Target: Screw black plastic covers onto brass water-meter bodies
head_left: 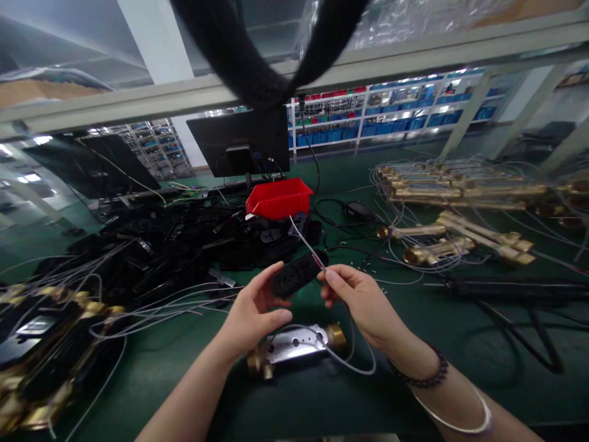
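My left hand [257, 307] grips a black plastic housing [294, 276] by its left end, fingers behind it and thumb below. Between the thumb and fingers of my right hand [352, 294] is a grey cable [301, 236], whose stripped end shows thin coloured wires by the housing's right end. The cable loops down to a brass pipe fitting [338, 336] with a silver metal plate [297, 342] on top. This fitting lies on the green bench just below both hands.
Black plastic parts [184, 239] are heaped at the left, in front of a red bin [280, 199] and a monitor [242, 141]. Brass fittings with cables [442, 245] lie at the right. More assembled brass units [55, 356] sit at the near left. A black tool [510, 288] rests at right.
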A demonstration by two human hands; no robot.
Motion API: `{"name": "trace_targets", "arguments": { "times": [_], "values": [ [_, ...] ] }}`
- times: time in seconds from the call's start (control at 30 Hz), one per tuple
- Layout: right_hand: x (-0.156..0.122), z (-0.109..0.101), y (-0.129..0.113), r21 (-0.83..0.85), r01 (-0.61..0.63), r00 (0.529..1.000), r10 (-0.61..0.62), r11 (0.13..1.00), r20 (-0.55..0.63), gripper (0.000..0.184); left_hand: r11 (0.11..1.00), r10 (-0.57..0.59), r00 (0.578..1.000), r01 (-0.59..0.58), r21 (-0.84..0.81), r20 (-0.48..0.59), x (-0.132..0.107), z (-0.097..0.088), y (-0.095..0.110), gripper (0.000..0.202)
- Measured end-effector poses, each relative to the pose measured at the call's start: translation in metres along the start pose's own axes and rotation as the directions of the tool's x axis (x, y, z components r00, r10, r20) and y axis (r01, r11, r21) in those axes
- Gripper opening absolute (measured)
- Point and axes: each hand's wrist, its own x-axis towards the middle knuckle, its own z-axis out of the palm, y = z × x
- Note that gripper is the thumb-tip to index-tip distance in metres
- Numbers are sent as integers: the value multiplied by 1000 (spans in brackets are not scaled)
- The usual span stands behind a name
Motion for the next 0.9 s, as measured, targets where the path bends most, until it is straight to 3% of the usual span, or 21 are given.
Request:
{"name": "trace_targets", "arguments": {
  "times": [0.17, 0.23, 0.3, 0.4, 0.53, 0.7, 0.9],
  "values": [
    [-2, 4, 5, -149, -43, 993, 59, 988, 99, 44, 957, 236, 948, -189, 222, -214, -1, 8, -4, 48],
    [-3, 3, 6, -305, 45, 995, -15, 951, 100, 38, 958, 266, 927, -223, 182, -265, 1, 4, -5, 46],
    [-4, -1, 6, -449, 192, 980, -191, 873, 48, 31, 971, 237, 929, -233, 46, -283, 3, -1, -5, 47],
    [-8, -8, 5, -578, 382, 881, -472, 721, -6, 22, 965, 166, 957, -208, -162, -237, 5, -9, -5, 58],
    [-12, -12, 3, -629, 519, 771, -634, 578, 54, 14, 954, 97, 975, -149, -261, -201, 3, -8, -4, 75],
    [-13, -10, 4, -646, 546, 740, -669, 534, 72, 13, 915, 47, 988, -102, -392, -147, 1, -4, 0, 72],
    [-12, -8, 3, -642, 566, 733, -671, 517, 106, 13, 907, 101, 990, -131, -400, -94, -1, -5, 0, 61]
  ]
}}
